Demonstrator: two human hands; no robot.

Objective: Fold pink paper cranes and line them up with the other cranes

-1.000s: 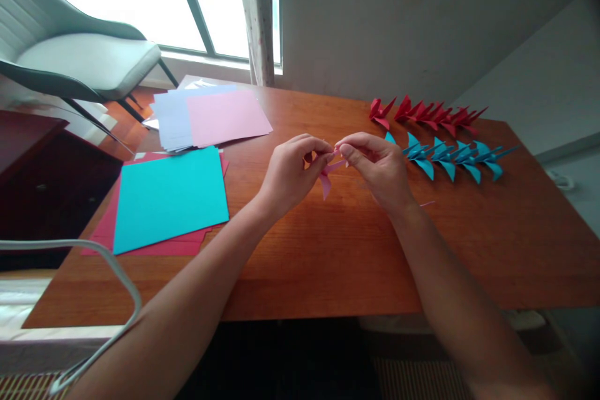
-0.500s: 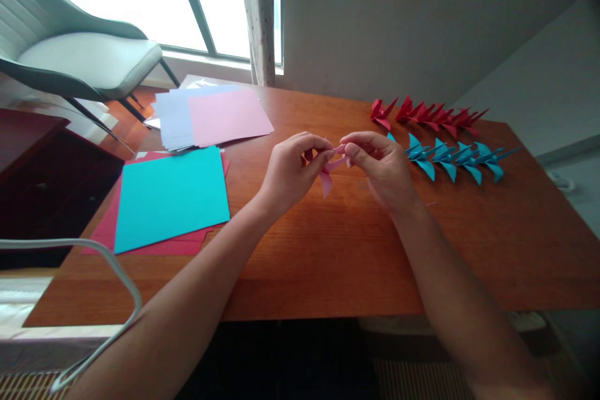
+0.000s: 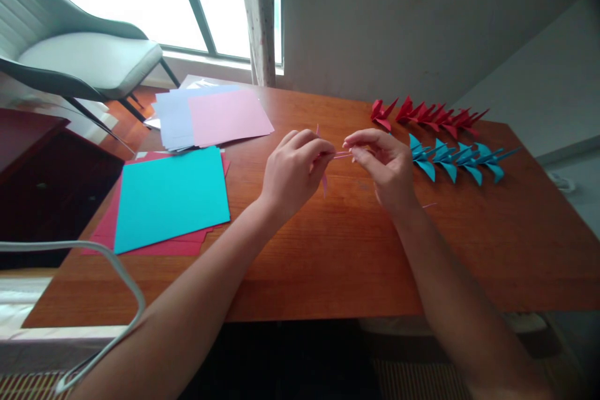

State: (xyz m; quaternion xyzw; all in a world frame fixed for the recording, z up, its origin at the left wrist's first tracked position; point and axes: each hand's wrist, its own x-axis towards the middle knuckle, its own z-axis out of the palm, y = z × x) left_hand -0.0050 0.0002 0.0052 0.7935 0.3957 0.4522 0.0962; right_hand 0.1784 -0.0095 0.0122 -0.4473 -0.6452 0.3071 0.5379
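Observation:
Between my hands, above the table, is a small pink origami crane (image 3: 324, 184). My left hand (image 3: 293, 165) pinches its body between thumb and fingers, and a wing shows above and below the grip. Two thin pink points stick out from it to the right. At their ends the thumb and fingertips of my right hand (image 3: 388, 159) are closed. My fingers hide most of the folded body.
Blue cranes (image 3: 445, 156) and red cranes (image 3: 431, 115) stand in rows at the right. Turquoise paper (image 3: 173, 197) lies over red sheets (image 3: 105, 237) at the left, with pink paper (image 3: 229, 117) behind. A white cable (image 3: 126, 275) curves by my left forearm.
The crane has turned in my left hand, so its wings now show edge-on, above and below the fingers. My right hand has shifted slightly right, to the tips of the thin points.

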